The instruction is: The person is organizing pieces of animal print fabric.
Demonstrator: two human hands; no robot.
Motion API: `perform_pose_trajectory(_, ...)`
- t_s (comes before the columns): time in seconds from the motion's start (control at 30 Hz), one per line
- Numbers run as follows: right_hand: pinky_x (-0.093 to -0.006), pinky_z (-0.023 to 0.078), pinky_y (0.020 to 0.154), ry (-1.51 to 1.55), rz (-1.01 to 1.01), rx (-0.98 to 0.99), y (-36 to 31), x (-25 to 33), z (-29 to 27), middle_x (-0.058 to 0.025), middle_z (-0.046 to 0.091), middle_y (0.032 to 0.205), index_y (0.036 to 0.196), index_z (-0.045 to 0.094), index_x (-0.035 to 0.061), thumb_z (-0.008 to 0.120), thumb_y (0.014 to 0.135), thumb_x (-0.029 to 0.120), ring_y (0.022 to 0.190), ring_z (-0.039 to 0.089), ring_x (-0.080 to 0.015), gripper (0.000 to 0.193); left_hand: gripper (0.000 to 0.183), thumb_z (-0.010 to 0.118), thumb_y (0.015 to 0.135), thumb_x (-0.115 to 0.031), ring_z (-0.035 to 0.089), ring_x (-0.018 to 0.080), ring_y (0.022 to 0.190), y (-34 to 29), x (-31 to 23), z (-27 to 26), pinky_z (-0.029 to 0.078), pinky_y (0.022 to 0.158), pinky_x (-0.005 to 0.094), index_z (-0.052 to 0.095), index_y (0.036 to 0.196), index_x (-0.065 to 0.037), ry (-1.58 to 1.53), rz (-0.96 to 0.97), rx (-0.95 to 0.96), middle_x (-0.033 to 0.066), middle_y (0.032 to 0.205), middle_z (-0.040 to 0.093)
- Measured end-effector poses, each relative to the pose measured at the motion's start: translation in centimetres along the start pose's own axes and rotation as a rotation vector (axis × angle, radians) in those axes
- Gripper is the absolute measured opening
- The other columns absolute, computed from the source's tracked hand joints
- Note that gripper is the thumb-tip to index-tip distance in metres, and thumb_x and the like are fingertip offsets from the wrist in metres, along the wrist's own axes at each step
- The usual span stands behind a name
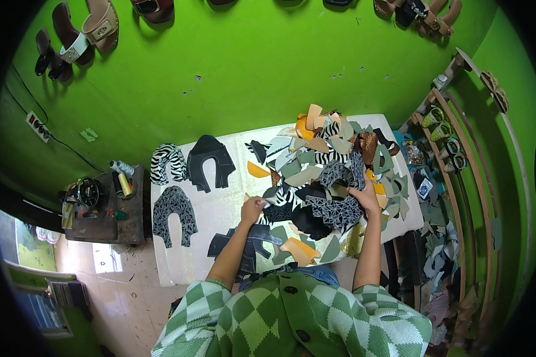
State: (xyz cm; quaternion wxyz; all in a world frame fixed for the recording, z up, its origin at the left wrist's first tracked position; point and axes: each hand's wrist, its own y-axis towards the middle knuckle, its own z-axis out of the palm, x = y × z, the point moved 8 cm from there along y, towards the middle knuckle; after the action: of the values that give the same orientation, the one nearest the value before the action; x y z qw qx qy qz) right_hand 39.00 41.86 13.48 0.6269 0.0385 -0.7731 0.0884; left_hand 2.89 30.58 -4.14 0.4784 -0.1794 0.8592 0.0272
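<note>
A mixed heap of cut material scraps [304,157] covers the right half of the white table [178,262]. At the heap's left edge my left hand [253,209] is closed, its fingertips pinched beside a zebra-print scrap [287,195]; what sits in them is unclear. My right hand [366,195] is closed around the edge of a grey-and-black patterned piece [338,213], on the heap's near right side. Black pieces [311,220] lie between the hands. To the left rest U-shaped cut pieces: zebra-print [168,156], black [211,153] and grey-and-black patterned [171,207].
Dark cut pieces [250,243] lie near the table's front edge. A small dark workbench [110,223] with thread spools [124,183] stands at left. To the right, a wooden shoe rack [449,178] rises over piled scraps [438,238]. Sandals [101,27] hang on the green wall.
</note>
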Motion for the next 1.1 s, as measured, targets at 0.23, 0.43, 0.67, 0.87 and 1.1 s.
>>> perform_pose_trajectory(0.23,-0.0267,0.045,0.079,0.214,0.023,-0.215,-1.5,0.6,-4.9,-0.0086,0.056,0.107,0.122,0.042,-0.0029,0.070,0.069,0.006,0.089,0.056,-0.0154,0.060,0.028,0.069,0.070,-0.022,0.042,0.0332,0.105,-1.5,-0.5,-4.2,0.037,0.087,0.0416,0.064,0.092,-0.006,0.357,-0.090,-0.442,0.0141,0.104,0.053)
perform_pose_trajectory(0.43,-0.0264,0.045,0.077,0.176,0.008,-0.175,-1.7,0.7,-4.6,-0.0079,0.057,0.104,0.121,0.041,-0.0013,0.068,0.069,0.003,0.088,0.056,-0.0142,0.058,0.034,0.070,0.072,-0.015,0.058,0.0249,0.091,-1.6,-2.2,3.4,0.045,0.081,0.0345,0.059,0.100,0.000,-0.055,0.084,0.131,0.0148,0.099,0.060)
perform_pose_trajectory(0.67,-0.0260,0.045,0.077,0.060,-0.126,-0.040,-1.7,3.5,-0.2,-0.0055,0.056,0.097,0.112,0.051,0.0050,0.069,0.067,0.004,0.087,0.055,-0.0139,0.048,0.036,0.065,0.078,-0.017,0.057,0.0275,0.096,-3.4,-7.4,4.6,0.043,0.087,0.0349,0.058,0.109,-0.001,-0.007,0.433,0.011,0.0159,0.100,0.061)
perform_pose_trajectory(0.87,-0.0287,0.036,0.094,-0.076,-0.115,0.281,-1.2,5.6,6.6,-0.0085,0.056,0.111,0.119,0.047,-0.0007,0.074,0.064,0.011,0.103,0.051,-0.0169,0.063,0.028,0.061,0.082,-0.018,0.060,0.0204,0.084,-3.2,0.1,-1.2,0.047,0.078,0.0303,0.059,0.104,-0.001,-0.280,0.043,-0.148,0.0110,0.093,0.063)
perform_pose_trajectory(1.1,-0.0275,0.031,0.098,0.097,-0.257,0.739,-0.1,7.5,19.5,-0.0069,0.052,0.115,0.115,0.051,0.0042,0.076,0.067,0.018,0.109,0.046,-0.0160,0.055,0.040,0.037,0.093,-0.033,0.053,0.0097,0.071,-4.5,4.9,-5.6,0.045,0.067,0.0236,0.047,0.119,-0.005,-0.916,-0.387,-0.160,0.0026,0.091,0.059)
